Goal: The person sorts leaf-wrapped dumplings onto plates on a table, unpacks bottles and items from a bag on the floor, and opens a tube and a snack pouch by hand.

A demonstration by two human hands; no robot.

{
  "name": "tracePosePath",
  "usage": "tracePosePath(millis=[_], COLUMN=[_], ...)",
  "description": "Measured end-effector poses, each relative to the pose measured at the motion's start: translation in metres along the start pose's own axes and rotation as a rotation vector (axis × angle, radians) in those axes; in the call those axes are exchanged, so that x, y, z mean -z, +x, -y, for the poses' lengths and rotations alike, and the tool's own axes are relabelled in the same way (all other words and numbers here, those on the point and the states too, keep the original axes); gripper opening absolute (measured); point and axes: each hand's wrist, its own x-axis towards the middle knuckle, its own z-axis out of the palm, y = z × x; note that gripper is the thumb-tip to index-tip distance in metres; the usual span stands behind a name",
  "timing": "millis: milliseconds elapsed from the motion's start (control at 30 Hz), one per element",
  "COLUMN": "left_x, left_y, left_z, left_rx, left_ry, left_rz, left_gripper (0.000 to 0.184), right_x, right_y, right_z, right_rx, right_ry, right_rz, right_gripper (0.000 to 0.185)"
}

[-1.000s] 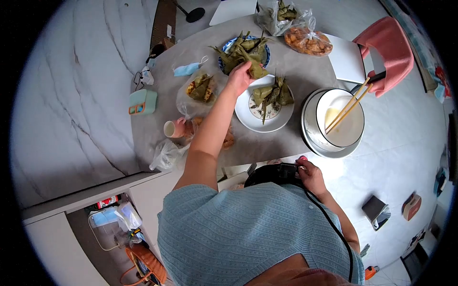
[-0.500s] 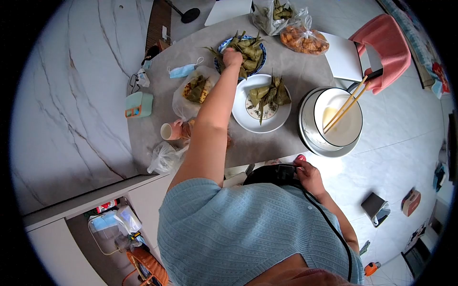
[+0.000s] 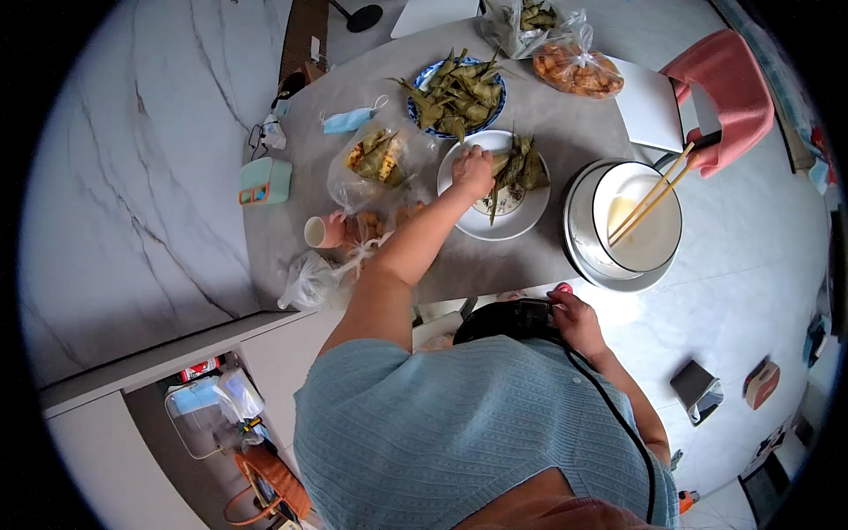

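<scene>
My left hand (image 3: 473,172) reaches over the left side of a white plate (image 3: 453,212), fingers curled around a leaf-wrapped zongzi that it mostly covers. Beside it on the same plate lie more zongzi (image 3: 530,168) with leaf tips hanging loose. Just beyond the plate stands a blue-and-white bowl (image 3: 413,108) heaped with zongzi (image 3: 464,93). Down at my waist, my right hand (image 3: 576,320) is closed at the end of a black waist bag (image 3: 503,322); what its fingers grip is hidden.
On the right stands a white pot (image 3: 601,256) with chopsticks (image 3: 654,194) across it. Plastic bags of food (image 3: 579,71) lie at the back. Left are an opened bag of zongzi (image 3: 380,159), a mask (image 3: 349,121), a cup (image 3: 323,231) and a green box (image 3: 265,181).
My left hand has come back from the blue-and-white bowl to the left side of the white plate. My right hand stays at my waist. The whole view has shifted slightly.
</scene>
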Motion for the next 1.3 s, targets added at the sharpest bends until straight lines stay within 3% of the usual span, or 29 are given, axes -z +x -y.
tracePosePath(millis=[100,167,200,267,300,333,400,467,533,867,967,1167,1300], left_x=[0.004,-0.018,-0.006,0.032,0.016,0.016,0.016,0.017,0.015,0.033,0.031,0.016,0.018], left_y=[0.002,0.009,0.003,-0.014,-0.013,-0.015,-0.02,-0.024,-0.027,-0.038,-0.036,-0.037,-0.032], left_z=[0.003,0.028,0.03,0.027,0.04,0.043,0.045,0.045,0.044,0.034,0.04,0.05,0.053], left_rx=[0.109,0.133,0.131,0.29,0.249,0.25,0.321,0.333,0.427,0.452,0.497,0.38,0.463], left_ry=[-0.074,-0.431,-0.429,-0.966,-1.218,-1.217,-1.85,-1.993,-2.186,-2.317,-2.37,-2.308,-2.097], left_rz=[0.147,0.294,0.295,0.337,0.373,0.37,0.42,0.423,0.426,0.345,0.435,0.454,0.273], left_gripper=[0.042,0.044,0.044,0.041,0.033,0.033,0.028,0.025,0.035,0.041,0.045,0.052,0.057], right_x=[0.002,0.004,0.005,0.004,0.002,0.002,0.003,0.004,0.005,-0.002,-0.004,-0.004,-0.001], right_y=[0.0,-0.001,-0.002,-0.003,-0.002,-0.001,0.0,0.001,0.002,0.0,0.0,-0.002,-0.003], right_z=[0.001,0.003,0.003,0.0,-0.005,-0.006,-0.005,-0.002,0.001,-0.01,-0.011,-0.007,-0.002], right_rx=[-0.016,-0.038,-0.047,-0.055,-0.032,-0.009,-0.016,-0.024,-0.051,-0.036,-0.014,-0.017,-0.022], right_ry=[0.009,0.031,0.041,0.054,0.052,0.049,0.046,0.042,0.037,0.092,0.09,0.042,0.034], right_rz=[0.003,0.003,-0.003,-0.007,-0.022,-0.038,-0.027,-0.014,0.018,0.004,0.002,-0.008,-0.005], right_gripper=[0.027,0.028,0.028,0.028,0.028,0.028,0.028,0.027,0.028,0.027,0.027,0.026,0.027])
